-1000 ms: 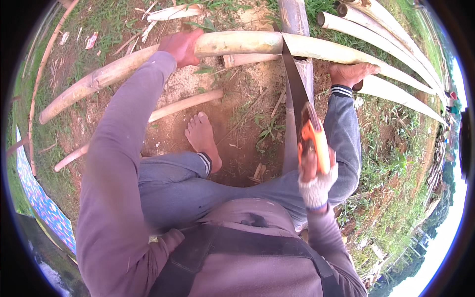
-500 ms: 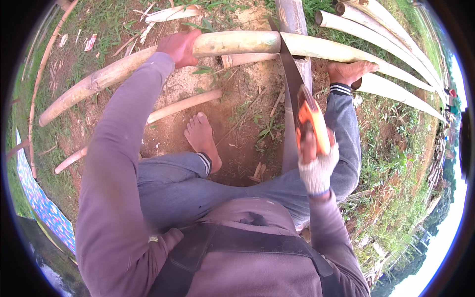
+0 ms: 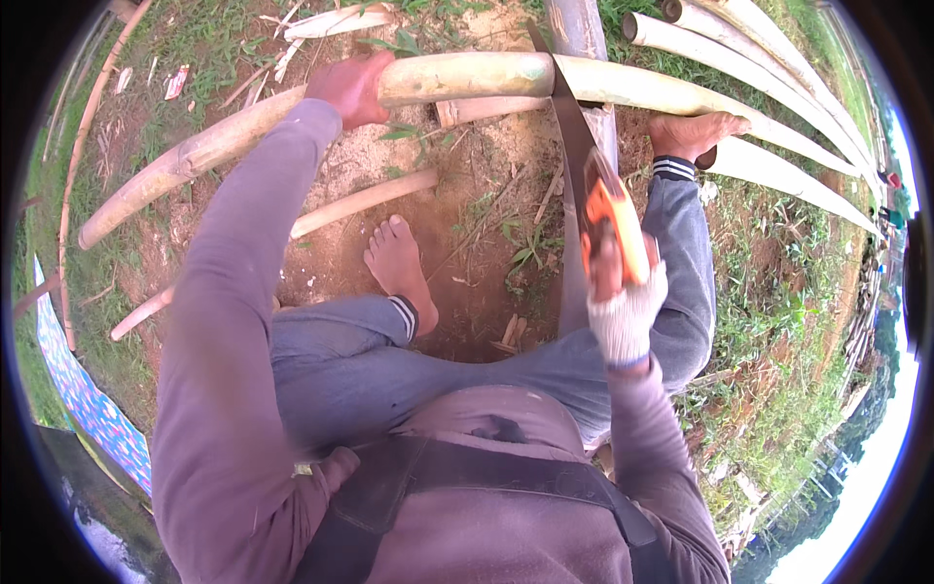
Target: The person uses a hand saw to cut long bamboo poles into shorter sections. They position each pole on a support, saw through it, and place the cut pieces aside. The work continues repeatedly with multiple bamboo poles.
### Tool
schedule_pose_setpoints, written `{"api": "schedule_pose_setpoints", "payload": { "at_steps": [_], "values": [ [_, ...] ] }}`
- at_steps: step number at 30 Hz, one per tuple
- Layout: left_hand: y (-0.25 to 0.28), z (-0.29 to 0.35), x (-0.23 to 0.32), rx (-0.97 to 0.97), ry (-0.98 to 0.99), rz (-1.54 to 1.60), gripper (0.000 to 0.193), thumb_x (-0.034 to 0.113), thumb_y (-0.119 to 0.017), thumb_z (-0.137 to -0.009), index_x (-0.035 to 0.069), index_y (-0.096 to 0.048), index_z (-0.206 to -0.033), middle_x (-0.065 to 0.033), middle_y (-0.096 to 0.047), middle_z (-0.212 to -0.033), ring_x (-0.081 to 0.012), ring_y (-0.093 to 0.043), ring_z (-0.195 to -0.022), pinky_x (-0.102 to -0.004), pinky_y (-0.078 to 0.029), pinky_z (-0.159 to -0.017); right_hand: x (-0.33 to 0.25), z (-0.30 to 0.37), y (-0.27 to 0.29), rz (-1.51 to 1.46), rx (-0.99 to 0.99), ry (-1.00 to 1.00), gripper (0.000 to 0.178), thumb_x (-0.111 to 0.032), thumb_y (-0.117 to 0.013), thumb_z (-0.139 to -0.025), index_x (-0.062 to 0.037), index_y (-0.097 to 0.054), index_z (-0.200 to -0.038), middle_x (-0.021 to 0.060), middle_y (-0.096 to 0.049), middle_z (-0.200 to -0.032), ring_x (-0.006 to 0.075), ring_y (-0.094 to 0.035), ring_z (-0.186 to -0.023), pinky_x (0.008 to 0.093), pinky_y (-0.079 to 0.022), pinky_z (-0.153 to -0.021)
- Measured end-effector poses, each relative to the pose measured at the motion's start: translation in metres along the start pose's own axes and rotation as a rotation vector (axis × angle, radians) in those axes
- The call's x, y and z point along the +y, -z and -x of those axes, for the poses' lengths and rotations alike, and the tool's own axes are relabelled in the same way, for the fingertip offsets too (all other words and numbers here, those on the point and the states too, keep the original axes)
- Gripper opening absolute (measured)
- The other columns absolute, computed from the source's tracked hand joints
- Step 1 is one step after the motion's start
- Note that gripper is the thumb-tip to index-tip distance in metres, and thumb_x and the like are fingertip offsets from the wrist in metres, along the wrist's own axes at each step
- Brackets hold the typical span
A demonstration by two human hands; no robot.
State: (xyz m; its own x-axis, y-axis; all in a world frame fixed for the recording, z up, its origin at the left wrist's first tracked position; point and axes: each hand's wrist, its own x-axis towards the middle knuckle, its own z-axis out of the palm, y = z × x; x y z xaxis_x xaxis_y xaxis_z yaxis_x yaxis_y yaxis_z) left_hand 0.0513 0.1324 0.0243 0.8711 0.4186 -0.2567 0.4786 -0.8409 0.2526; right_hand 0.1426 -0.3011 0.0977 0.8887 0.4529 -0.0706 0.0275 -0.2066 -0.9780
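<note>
A long pale bamboo pole (image 3: 467,78) lies crosswise in front of me, resting over a grey pole (image 3: 578,29). My left hand (image 3: 352,90) is closed around the bamboo, left of its middle. In my right hand (image 3: 623,302), which wears a white fingerless glove, is the orange handle of a hand saw (image 3: 615,226). The dark blade crosses the bamboo just left of the grey pole, its tip beyond the far side. Whether it has cut into the bamboo I cannot tell. My bare right foot (image 3: 693,134) presses against the bamboo on the right.
Several bamboo poles (image 3: 739,70) lie at the far right. Shorter bamboo pieces (image 3: 365,202) lie on the soil to the left, near my bare left foot (image 3: 399,265). Sawdust and split bamboo (image 3: 341,21) litter the ground beyond. A patterned blue sheet (image 3: 92,389) is at the left edge.
The saw and my right hand have shifted very slightly, with the blade still across the bamboo. My left hand keeps its hold in the same place.
</note>
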Motion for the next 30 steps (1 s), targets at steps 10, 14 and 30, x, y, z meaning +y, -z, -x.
{"api": "schedule_pose_setpoints", "payload": {
  "at_steps": [10, 14, 30],
  "values": [
    [0.0, -0.008, 0.024, 0.013, -0.048, -0.051, 0.072, 0.031, -0.092, -0.078, 0.019, -0.057, -0.14, -0.013, -0.074, -0.113, -0.0378, -0.074, -0.108, -0.0534, -0.058, -0.096, 0.019, -0.117, -0.048, 0.3, -0.026, 0.172, 0.041, -0.031, -0.062, -0.111, 0.0018, -0.065, -0.134, 0.0176, -0.072, -0.125, 0.0259, -0.073, -0.109, 0.0412, -0.059, -0.09],
    [0.007, 0.0, 0.001, 0.026, -0.014, -0.011, 0.072, 0.032, -0.092, -0.078, 0.02, -0.057, -0.139, -0.0134, -0.074, -0.114, -0.0375, -0.074, -0.107, -0.0528, -0.058, -0.096, 0.013, -0.06, -0.024, 0.18, -0.051, 0.08, 0.035, -0.027, -0.063, -0.11, 0.0003, -0.063, -0.133, 0.0185, -0.072, -0.123, 0.0235, -0.074, -0.1, 0.0366, -0.062, -0.084],
    [0.009, 0.0, 0.006, 0.049, -0.045, -0.025, 0.082, 0.028, -0.091, -0.075, 0.015, -0.055, -0.148, -0.0152, -0.077, -0.11, -0.0382, -0.075, -0.1, -0.0502, -0.061, -0.092, 0.011, -0.034, -0.015, -0.79, 0.032, -0.283, 0.027, -0.024, -0.062, -0.11, 0.0013, -0.065, -0.12, 0.0205, -0.075, -0.118, 0.031, -0.077, -0.095, 0.0352, -0.063, -0.085]
  ]
}}
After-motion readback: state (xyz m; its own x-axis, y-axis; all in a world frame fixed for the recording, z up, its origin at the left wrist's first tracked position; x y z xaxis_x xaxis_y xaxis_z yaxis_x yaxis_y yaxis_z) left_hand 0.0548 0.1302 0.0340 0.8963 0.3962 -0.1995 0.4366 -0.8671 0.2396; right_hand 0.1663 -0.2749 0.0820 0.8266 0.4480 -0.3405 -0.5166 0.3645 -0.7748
